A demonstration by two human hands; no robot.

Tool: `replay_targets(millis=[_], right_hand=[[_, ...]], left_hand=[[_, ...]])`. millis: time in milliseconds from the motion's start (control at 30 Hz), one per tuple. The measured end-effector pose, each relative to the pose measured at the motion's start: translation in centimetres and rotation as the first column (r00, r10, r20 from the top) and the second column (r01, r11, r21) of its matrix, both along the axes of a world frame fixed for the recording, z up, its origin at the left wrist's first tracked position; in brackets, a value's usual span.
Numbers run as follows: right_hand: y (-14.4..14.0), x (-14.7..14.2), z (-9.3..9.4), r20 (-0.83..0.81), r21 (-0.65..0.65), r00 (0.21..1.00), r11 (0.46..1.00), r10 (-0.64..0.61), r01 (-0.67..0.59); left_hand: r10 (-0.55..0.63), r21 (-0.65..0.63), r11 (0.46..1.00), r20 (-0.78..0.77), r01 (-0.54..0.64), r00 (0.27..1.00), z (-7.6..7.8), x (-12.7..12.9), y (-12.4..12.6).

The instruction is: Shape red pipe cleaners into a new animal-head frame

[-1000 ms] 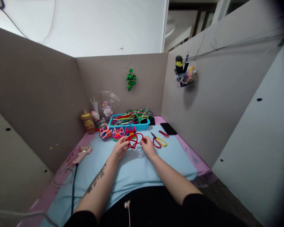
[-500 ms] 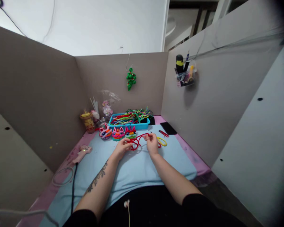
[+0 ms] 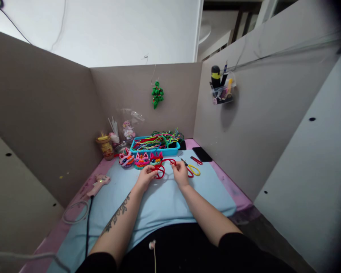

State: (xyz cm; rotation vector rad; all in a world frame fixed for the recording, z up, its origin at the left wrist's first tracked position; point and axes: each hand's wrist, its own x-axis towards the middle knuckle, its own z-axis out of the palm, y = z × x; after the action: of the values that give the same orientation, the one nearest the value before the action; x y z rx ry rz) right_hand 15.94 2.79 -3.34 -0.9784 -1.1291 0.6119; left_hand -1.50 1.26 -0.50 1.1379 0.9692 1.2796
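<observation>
Soft, dim indoor light falls from above; faint shadows lie under both hands' grip. Wide-lens distortion bends the edges, the right corner darkens, and small details blur.

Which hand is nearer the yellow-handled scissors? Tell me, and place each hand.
Right. The right hand sits just left of the yellow-handled scissors, nearly touching; the left hand is farther left, across the red pipe cleaner.

Red pipe cleaner (image 3: 160,169); light blue mat (image 3: 165,201) on pink bench (image 3: 233,187); turquoise tray (image 3: 155,151) of multicoloured stems; yellow-and-red scissors (image 3: 192,169); green hanging ornament (image 3: 157,94); black phone (image 3: 202,154); pink glue gun (image 3: 98,183).
</observation>
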Motion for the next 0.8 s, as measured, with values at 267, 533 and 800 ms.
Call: replay_targets(millis=[267, 533, 800], right_hand=[[-0.4, -0.3, -0.3, 0.195, 0.015, 0.981, 1.0, 0.021, -0.024], [-0.8, -0.3, 0.0, 0.343, 0.05, 0.939, 0.998, 0.024, -0.044], [-1.1, -0.4, 0.5, 0.316, 0.079, 0.949, 0.996, 0.007, -0.033]], left_hand=[[0.09, 0.002, 0.996, 0.092, -0.09, 0.992, 0.0, -0.1, 0.3], [0.169, -0.042, 0.986, 0.224, -0.164, 0.96, 0.1, -0.7, 0.8], [0.169, -0.031, 0.986, 0.178, -0.166, 0.969, 0.0, -0.6, 0.8]])
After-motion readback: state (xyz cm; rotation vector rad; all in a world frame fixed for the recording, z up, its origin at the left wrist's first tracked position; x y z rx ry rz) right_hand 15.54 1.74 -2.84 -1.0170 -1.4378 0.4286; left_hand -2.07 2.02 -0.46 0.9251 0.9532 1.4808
